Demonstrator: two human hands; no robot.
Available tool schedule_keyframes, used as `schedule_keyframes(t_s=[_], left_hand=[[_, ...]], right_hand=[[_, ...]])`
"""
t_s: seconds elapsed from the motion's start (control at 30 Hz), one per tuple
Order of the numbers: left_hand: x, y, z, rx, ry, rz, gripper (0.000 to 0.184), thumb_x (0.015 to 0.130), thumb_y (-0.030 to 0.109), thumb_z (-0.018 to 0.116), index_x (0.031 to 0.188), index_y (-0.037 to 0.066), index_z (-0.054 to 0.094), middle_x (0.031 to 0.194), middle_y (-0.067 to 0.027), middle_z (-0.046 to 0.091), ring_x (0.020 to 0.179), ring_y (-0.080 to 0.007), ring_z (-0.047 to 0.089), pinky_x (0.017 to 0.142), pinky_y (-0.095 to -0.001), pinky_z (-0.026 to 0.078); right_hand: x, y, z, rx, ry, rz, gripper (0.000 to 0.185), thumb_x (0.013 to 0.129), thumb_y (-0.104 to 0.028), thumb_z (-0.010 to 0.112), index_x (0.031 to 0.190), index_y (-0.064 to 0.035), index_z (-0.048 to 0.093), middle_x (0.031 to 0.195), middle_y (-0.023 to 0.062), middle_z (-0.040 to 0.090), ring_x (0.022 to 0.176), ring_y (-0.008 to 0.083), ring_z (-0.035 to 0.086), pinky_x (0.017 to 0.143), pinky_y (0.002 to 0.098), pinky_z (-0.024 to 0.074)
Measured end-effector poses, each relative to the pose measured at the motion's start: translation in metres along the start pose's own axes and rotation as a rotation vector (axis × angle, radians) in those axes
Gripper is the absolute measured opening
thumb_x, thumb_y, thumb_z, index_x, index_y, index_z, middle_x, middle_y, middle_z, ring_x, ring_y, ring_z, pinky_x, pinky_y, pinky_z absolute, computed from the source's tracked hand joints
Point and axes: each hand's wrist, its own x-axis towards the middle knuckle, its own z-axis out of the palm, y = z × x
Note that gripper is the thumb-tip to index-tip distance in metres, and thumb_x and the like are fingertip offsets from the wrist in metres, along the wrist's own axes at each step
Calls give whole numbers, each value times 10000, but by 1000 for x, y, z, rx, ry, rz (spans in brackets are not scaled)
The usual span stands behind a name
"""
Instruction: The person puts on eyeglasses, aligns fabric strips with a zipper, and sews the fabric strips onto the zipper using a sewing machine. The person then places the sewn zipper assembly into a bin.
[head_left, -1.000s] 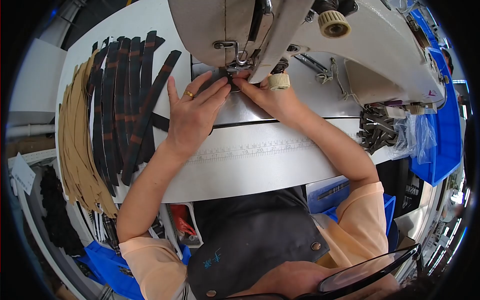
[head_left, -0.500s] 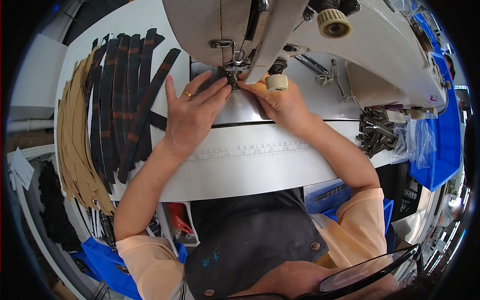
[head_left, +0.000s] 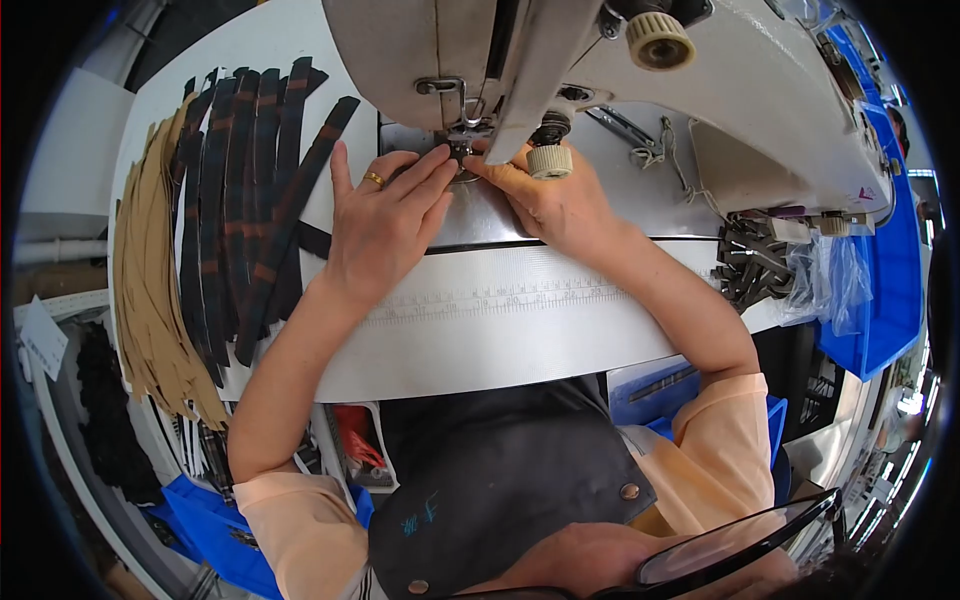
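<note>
A white sewing machine [head_left: 730, 95] stands over a metal bed plate, its presser foot [head_left: 465, 138] between my two hands. My left hand [head_left: 385, 215], with a gold ring, lies with fingers stretched out and its fingertips at the left of the foot. A small dark piece [head_left: 452, 150] shows partly under the foot by those fingertips; its kind is hidden. From the right, my right hand [head_left: 565, 200] reaches in with thumb and forefinger closed together close to the foot. Whatever it pinches is hidden by the fingers and a cream knob [head_left: 549, 162].
Dark strips with brown marks [head_left: 240, 200] and a bundle of tan strips [head_left: 155, 270] lie at the left. A ruler scale [head_left: 490, 305] runs along the table front. Dark metal parts [head_left: 752, 262], a clear plastic bag [head_left: 830, 280] and a blue bin [head_left: 895, 250] stand at right.
Both hands have shifted slightly toward the back, closer to the presser foot. The left fingers have drawn nearer together. The strips at the left lie as before.
</note>
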Motion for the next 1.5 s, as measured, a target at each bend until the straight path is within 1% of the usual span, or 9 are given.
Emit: schedule_keyframes(t_s=[0.6,0.77,0.97,1.07,1.17,1.2,1.27,1.43,1.5], left_hand=[[4,-4,4,-4,-75,-19,317,823,163,634,1123,62,620,1186,-6,598,1091,-173,516,1011,-658,204],[3,-2,0,-94,-106,-90,324,870,187,581,1175,78,597,1198,-42,606,1126,-253,529,1061,-638,96],[13,-7,-9,-49,-183,-61,315,868,182,578,1166,83,593,1188,-40,604,1112,-253,540,1056,-622,102],[24,-28,-18,29,-380,31,316,856,151,583,1162,73,591,1168,-53,616,1093,-215,564,1047,-517,249],[64,-43,-39,-542,-319,-355,241,805,61,611,1044,30,617,1047,-95,657,1020,-177,603,960,-380,424],[71,-54,-26,-562,-67,-230,210,782,-5,615,992,-11,606,1008,-111,663,915,-156,617,803,-260,483],[89,-78,0,-467,211,-195,199,785,-5,616,983,-16,602,996,-109,662,901,-154,615,796,-262,483],[126,-108,82,-250,139,-694,171,792,-5,619,960,-29,592,967,-106,659,865,-148,611,778,-269,483],[137,-110,94,-309,216,-851,161,795,-5,620,951,-33,589,955,-104,658,851,-146,610,771,-272,483]], right_hand=[[4,8,5,-64,-16,-3,113,691,-99,640,795,-56,626,808,89,588,817,268,552,718,364,466],[2,4,4,-114,52,-14,231,691,-96,625,919,-64,645,990,57,626,916,239,549,755,356,458],[1,4,4,-115,61,-4,315,712,-95,612,1024,-67,636,1071,48,620,928,227,546,763,360,452],[0,2,1,-91,-12,28,339,723,-85,604,1060,-62,627,1099,54,614,943,229,546,783,349,453],[-2,3,-1,-26,-8,16,319,736,-77,592,1052,-55,629,1102,66,611,957,232,547,806,342,454],[-1,2,-5,10,-70,55,304,744,-72,585,1044,-55,630,1111,73,609,975,242,545,827,345,454],[-2,1,-4,25,-16,48,269,737,-65,584,1001,-44,627,1096,89,611,956,253,547,817,354,455],[-4,7,0,31,102,-13,105,694,-51,590,793,-17,582,886,132,598,806,300,538,717,385,454],[-6,12,2,80,101,-14,150,791,-32,624,939,-55,619,807,116,612,677,308,572,602,401,463]])
